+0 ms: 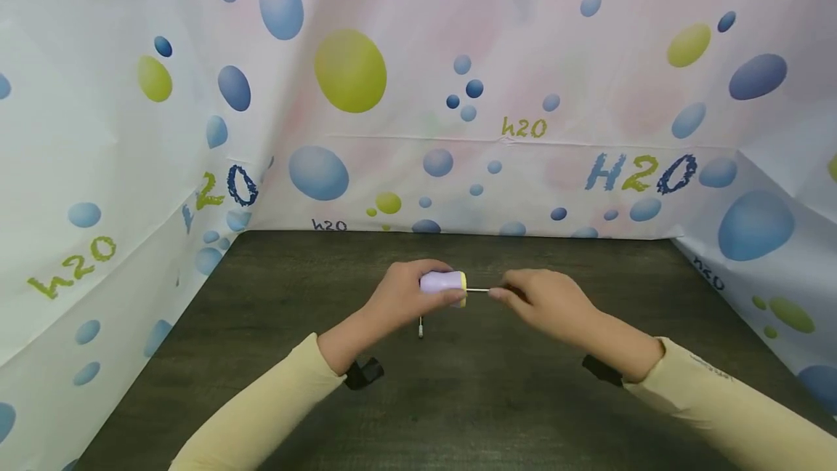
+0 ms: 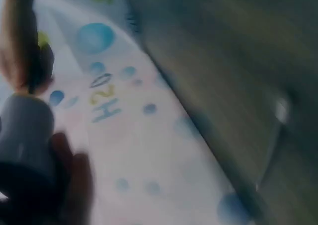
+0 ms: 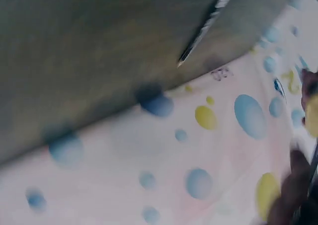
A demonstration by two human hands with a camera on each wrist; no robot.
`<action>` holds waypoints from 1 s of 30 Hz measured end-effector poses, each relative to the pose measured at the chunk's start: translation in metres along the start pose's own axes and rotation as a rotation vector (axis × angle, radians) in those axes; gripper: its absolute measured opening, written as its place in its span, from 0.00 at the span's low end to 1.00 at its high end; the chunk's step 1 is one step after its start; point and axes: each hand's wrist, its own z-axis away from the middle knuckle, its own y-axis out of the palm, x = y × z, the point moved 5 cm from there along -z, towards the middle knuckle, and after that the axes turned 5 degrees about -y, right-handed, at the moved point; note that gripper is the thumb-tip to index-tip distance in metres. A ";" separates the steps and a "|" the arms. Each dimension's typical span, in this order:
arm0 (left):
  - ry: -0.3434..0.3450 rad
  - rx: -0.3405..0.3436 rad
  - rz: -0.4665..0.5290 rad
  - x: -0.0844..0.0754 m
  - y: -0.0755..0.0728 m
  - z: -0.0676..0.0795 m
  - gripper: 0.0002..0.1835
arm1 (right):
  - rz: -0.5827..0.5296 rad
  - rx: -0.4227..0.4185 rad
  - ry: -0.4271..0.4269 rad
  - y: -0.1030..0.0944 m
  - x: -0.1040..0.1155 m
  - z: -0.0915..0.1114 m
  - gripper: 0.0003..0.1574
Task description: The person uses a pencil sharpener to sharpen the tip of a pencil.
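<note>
My left hand (image 1: 405, 293) grips a lavender barrel-shaped container (image 1: 441, 282) with a yellow end, raised above the table. From that yellow end a slim pencil-like stick (image 1: 479, 289) runs to the right, pinched between the thumb and fingers of my right hand (image 1: 546, 304). How far the stick goes into the container cannot be seen. Below the left hand lies a pencil (image 1: 421, 329), partly hidden; its pointed tip shows in the right wrist view, where the pencil (image 3: 203, 30) looks dark and patterned. Both wrist views are blurred.
Under the hands is a dark wood-grained table (image 1: 458, 405). A white sheet (image 1: 405, 122) with blue and green dots and "H2O" lettering stands behind it and along both sides. Black wrist straps (image 1: 364, 373) sit below the sleeves (image 1: 261, 413).
</note>
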 end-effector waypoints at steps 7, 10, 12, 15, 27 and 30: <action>-0.492 0.370 0.550 0.021 0.011 0.001 0.27 | 0.825 -0.616 -0.571 0.000 0.029 0.009 0.26; -0.467 0.377 0.540 0.017 0.012 0.003 0.26 | 0.824 -0.653 -0.601 0.001 0.030 0.011 0.27; -0.379 0.292 0.434 0.013 0.009 0.002 0.25 | 0.748 -0.619 -0.544 0.001 0.029 0.010 0.30; -0.189 0.114 0.186 0.002 0.002 0.001 0.23 | 0.457 -0.403 -0.332 0.000 0.020 0.006 0.35; 0.433 -0.148 -0.269 -0.020 -0.003 0.010 0.31 | -0.618 0.237 0.310 0.006 -0.007 -0.001 0.30; 0.452 -0.160 -0.278 -0.020 -0.005 0.011 0.31 | -0.623 0.241 0.308 0.005 -0.007 -0.002 0.30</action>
